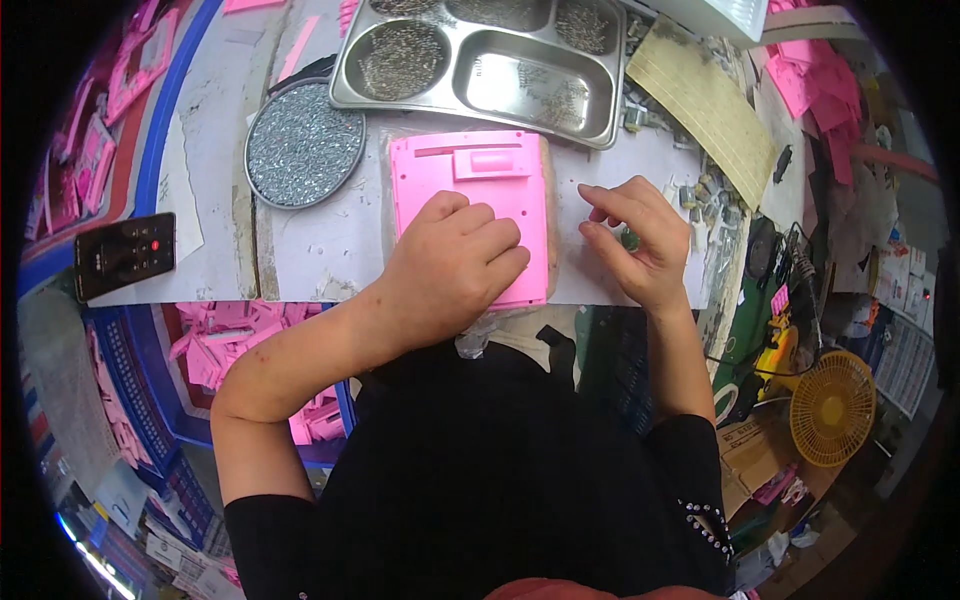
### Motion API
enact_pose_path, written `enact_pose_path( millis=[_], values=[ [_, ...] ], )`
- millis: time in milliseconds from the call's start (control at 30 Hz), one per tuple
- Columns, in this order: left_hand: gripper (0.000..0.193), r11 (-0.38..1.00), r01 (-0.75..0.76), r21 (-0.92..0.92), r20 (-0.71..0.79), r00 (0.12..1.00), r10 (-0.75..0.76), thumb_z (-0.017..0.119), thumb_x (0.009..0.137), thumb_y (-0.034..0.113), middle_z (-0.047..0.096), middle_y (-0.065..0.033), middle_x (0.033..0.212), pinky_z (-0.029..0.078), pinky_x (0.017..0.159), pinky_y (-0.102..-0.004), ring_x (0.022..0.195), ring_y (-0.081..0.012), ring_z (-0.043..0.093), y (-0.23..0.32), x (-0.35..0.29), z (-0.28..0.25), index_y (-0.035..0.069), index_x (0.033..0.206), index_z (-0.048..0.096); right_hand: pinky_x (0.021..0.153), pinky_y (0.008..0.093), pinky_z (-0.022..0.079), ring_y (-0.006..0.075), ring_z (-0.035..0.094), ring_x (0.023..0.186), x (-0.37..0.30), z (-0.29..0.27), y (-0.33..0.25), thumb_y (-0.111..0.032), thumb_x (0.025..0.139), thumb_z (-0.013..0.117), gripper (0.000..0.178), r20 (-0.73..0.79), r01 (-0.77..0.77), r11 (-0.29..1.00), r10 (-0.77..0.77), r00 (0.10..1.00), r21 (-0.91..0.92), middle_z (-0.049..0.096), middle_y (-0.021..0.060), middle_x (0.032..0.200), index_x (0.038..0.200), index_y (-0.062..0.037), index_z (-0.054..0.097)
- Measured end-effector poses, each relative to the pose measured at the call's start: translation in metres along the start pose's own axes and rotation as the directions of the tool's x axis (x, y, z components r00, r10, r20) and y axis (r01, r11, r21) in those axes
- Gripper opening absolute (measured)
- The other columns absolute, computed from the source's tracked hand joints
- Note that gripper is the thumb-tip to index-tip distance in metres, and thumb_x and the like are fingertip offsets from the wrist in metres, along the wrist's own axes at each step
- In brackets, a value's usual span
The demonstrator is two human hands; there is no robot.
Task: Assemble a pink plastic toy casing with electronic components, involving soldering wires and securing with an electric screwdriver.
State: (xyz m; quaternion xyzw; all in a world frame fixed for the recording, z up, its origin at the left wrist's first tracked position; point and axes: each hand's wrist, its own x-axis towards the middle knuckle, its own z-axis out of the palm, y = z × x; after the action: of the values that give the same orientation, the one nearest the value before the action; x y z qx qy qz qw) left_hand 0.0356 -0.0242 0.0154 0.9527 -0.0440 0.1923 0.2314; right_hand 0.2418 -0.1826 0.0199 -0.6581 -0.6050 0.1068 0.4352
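Observation:
A pink plastic panel (410,188), with a slot and a raised block along its far end, lies at the table's near edge. My left hand (455,250) is closed, its fingers curled down over the panel's near half; what they grip, if anything, is hidden. Just right of the panel, my right hand (645,240) is curled, its thumb and index finger pointing at the panel with a gap between them. In that hollow a small dark green thing (629,239) shows, seemingly held against the palm; its kind is unclear.
A round dish (305,143) of small silvery metal pieces stands left of the panel. Behind is a compartmented steel tray (455,100) with small screws. Small metal parts (705,205) and a tan sheet (705,95) lie right; a phone (125,257) lies left. Below sits a blue crate (180,385) of pink parts.

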Motion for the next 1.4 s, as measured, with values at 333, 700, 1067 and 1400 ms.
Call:
enact_pose_path(
  millis=[333,700,1067,1400],
  values=[
    [0.028,0.981,-0.144,0.133,0.093,0.987,0.132,0.069,0.076,0.012,0.063,-0.0025,0.092,0.046,0.087,-0.0409,0.080,-0.0186,0.061,0.004,0.002,-0.004,0.006,0.103,0.071,0.061,0.0312,0.047,0.0205,0.061,0.069,-0.001,-0.012,-0.001,0.000,0.075,0.081,0.031,-0.111,0.009,0.998,-0.017,0.994,-0.070,0.070,0.0094,0.081,0.105,-0.0011,0.077],
    [0.015,0.682,0.622,0.385,-0.290,0.783,-0.551,0.077,0.084,0.019,0.068,-0.0058,0.096,0.042,0.088,-0.0410,0.094,-0.0259,0.064,-0.086,-0.059,-0.073,0.007,0.092,0.073,0.090,0.0378,0.051,0.0239,0.066,0.099,0.084,-0.028,0.022,-0.013,0.098,0.066,0.039,-0.567,0.153,0.898,0.122,0.815,0.413,0.071,0.0124,0.106,0.131,0.0053,0.059],
    [0.020,0.752,0.642,0.146,-0.161,0.766,-0.623,0.070,0.090,0.016,0.059,-0.0106,0.083,0.043,0.077,-0.0453,0.084,-0.0320,0.059,-0.102,-0.069,-0.063,0.004,0.078,0.060,0.079,0.0419,0.056,0.0268,0.069,0.090,0.159,-0.044,-0.014,-0.023,0.097,0.070,0.044,0.089,-0.004,0.693,-0.086,0.992,0.721,0.069,0.0111,0.101,0.132,-0.0019,0.055],
    [0.011,0.980,0.071,-0.185,-0.067,0.994,-0.085,0.073,0.084,0.006,0.071,-0.0120,0.126,0.048,0.105,-0.0500,0.123,-0.0315,0.065,-0.009,-0.031,-0.006,0.003,0.084,0.062,0.049,0.0320,0.046,0.0147,0.051,0.051,0.013,0.003,-0.074,-0.020,0.092,0.076,0.033,0.080,-0.063,0.591,-0.002,0.997,0.804,0.050,-0.0016,0.058,0.113,-0.0101,0.052]
  ],
)
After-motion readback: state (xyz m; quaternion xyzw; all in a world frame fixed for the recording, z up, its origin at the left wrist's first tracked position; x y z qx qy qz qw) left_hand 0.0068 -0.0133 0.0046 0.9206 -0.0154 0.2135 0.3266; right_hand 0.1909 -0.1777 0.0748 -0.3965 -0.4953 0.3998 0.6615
